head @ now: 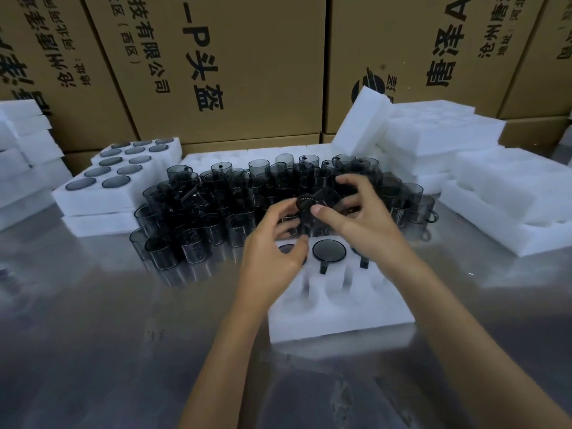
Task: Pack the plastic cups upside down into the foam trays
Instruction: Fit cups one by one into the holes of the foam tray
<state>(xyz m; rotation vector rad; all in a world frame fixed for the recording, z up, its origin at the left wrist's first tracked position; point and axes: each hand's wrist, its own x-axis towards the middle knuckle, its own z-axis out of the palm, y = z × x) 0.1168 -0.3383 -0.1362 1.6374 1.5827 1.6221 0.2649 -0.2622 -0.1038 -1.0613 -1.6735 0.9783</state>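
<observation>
Near foam tray (340, 317): approx. 3 inverted cups, far row. L hand (272, 252) + R hand (365, 224) grip one dark cup (312, 205). Rear-left tray (93, 196): full.

Black print seen running sideways on far cardboard boxes (216, 72): "有限公司" and "(西区)" on middle box, beside large "P头盔"; "沧州" and large "A" read on right box (433, 48); left box print cut off, only "沧州" made out
</observation>
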